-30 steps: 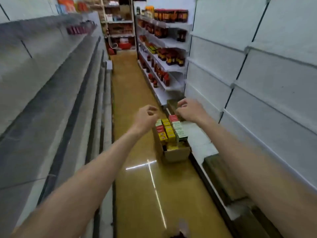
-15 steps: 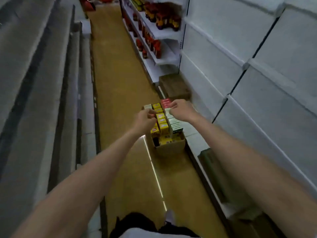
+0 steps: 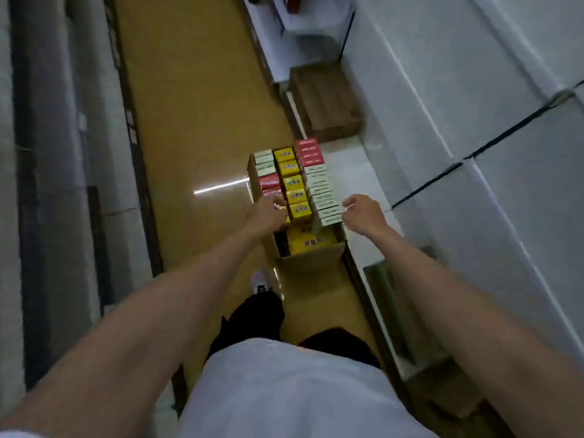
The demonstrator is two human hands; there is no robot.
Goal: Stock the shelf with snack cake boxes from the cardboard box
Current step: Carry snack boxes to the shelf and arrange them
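The floor (image 3: 196, 99) is a smooth, glossy tan surface that mirrors a bright strip of light. The cardboard box (image 3: 311, 259) is plain brown paperboard, matt. The snack cake boxes (image 3: 295, 183) inside look like printed card in yellow, red and white, slightly shiny. The shelf (image 3: 357, 184) boards on the right are white, smooth and matt. A crate (image 3: 325, 99) beyond looks like dark, grained wood.

Shop aisle: long white shelving (image 3: 474, 99) runs down both sides of a tan floor (image 3: 196, 90), w/ an open cardboard box (image 3: 311, 259) of packaged goods on that floor beside the right-hand shelving.
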